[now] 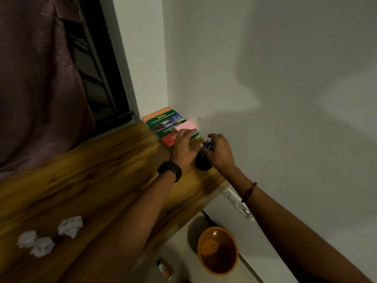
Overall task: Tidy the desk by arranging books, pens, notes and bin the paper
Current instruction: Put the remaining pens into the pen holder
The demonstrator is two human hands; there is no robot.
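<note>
A green illustrated book (pixel 163 123) lies on an orange book (pixel 155 114) in the desk's far corner. A pink sticky-note pad (pixel 186 125) sits on top of the green book. My left hand (pixel 183 146) rests on the notes and the book's edge, fingers spread. My right hand (pixel 218 152) holds a bunch of dark pens (pixel 209 145) over a black pen holder (pixel 202 162) that stands by the wall. Three crumpled white paper balls (pixel 70 225) (pixel 27 238) (pixel 42 247) lie on the near left of the wooden desk (pixel 91 180).
An orange bin (pixel 217 251) stands on the floor below the desk's right end. A small bottle (pixel 164 268) lies on the floor near it. A wall socket strip (pixel 237 202) is under the desk edge. A curtain (pixel 36 78) and dark window (pixel 95 68) are at left.
</note>
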